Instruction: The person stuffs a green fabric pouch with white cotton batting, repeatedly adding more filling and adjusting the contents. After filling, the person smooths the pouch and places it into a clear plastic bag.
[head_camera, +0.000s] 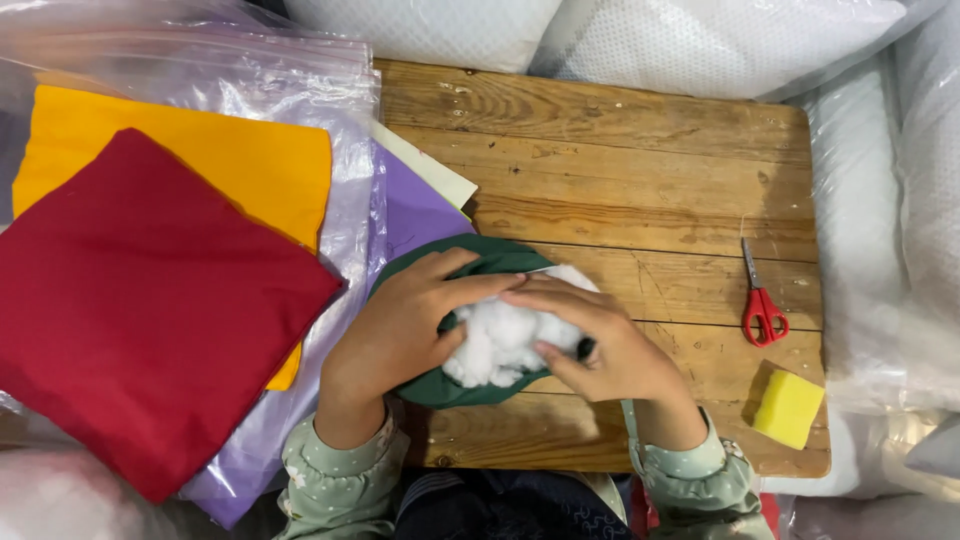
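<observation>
Fingers (470, 268) of the left hand (400, 330) lie extended and close together, curled over the upper rim of the green fabric piece (440, 388); the thumb presses into the white stuffing (500, 340). The right hand (610, 345) lies across the stuffing from the right, fingers loosely together and bent, with the thumb tucked against the lower side of the wad. Both hands meet at lower centre of the frame, on the wooden board (620, 170).

The green fabric piece acts as the container: it cups the stuffing from the left and from below, and the white mass bulges out through the opening between the hands. How far the fabric is closed behind the fingers cannot be told.

Judged from this position, the step goes well if one hand holds the fabric rim taut and open while the other presses the stuffing inward in small portions, working toward the edges so that no lump forms. Loose tufts at the opening should be kept away from the rim.

Outward from the work, red-handled scissors (762, 305) lie closed at the right of the board, well apart from the hands. A yellow sponge block (788, 408) sits at the lower right corner. At left, clear plastic bags (300, 80) hold flat coloured sheets: a red sheet (140, 300) over an orange sheet (220, 150), and a purple sheet (415, 205) next to them. White bagged pillows (700, 40) line the top and right edges.
</observation>
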